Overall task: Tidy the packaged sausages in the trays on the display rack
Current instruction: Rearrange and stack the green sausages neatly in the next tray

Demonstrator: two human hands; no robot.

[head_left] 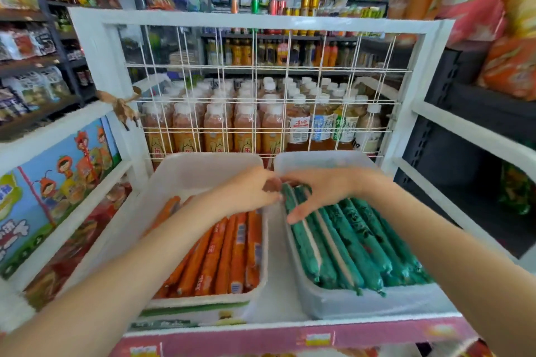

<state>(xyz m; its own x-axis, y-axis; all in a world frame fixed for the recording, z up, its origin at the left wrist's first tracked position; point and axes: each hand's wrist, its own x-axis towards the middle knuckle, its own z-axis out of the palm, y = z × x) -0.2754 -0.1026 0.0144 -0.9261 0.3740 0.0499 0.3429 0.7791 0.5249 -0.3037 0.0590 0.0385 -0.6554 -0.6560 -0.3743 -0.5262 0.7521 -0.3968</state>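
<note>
Shop rack, centre frame: left hand point(249, 193) and right hand point(316, 191), fingers curled, pinch green sausages point(348, 243) at right tray's point(362, 303) far end; advise aligning tips evenly.

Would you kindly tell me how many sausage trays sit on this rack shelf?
2. The left tray holds orange sausages; the right tray holds green sausages. They stand side by side, in front of the wire grid.

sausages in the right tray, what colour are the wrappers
Green wrappers on the packaged sausages, seen in the head view.
</note>
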